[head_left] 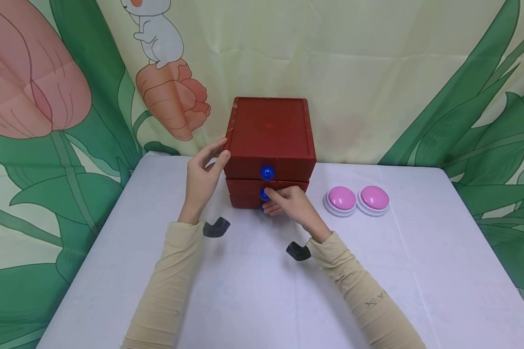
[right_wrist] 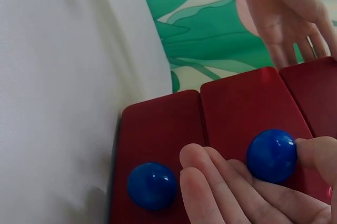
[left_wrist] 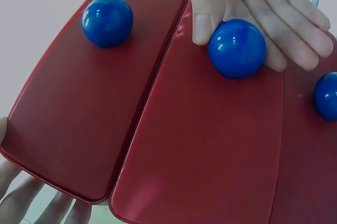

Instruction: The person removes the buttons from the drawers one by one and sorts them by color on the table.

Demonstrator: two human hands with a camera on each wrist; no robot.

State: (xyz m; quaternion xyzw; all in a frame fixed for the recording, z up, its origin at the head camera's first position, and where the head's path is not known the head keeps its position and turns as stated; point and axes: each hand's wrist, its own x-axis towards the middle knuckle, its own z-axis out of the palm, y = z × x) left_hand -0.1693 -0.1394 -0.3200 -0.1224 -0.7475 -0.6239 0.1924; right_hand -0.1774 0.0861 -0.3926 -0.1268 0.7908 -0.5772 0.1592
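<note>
A dark red drawer box [head_left: 268,128] with three stacked drawers stands at the back of the table, a round blue knob on each front. My right hand [head_left: 290,202] pinches the middle drawer's knob [left_wrist: 237,49] between thumb and index finger, the other fingers stretched out below it. In the right wrist view, the bottom knob [right_wrist: 152,186] lies just beside those fingertips, and all the drawers look closed. My left hand [head_left: 203,177] rests against the box's left side near the top drawer, its fingers fairly straight. The top knob [head_left: 267,173] is untouched.
Two pink push buttons, a left one [head_left: 342,198] and a right one [head_left: 374,198], sit on white bases right of the box. Behind the white table [head_left: 262,300] hangs a printed curtain [head_left: 345,87]. Dark wrist-camera pieces [head_left: 216,227] stick out by both wrists.
</note>
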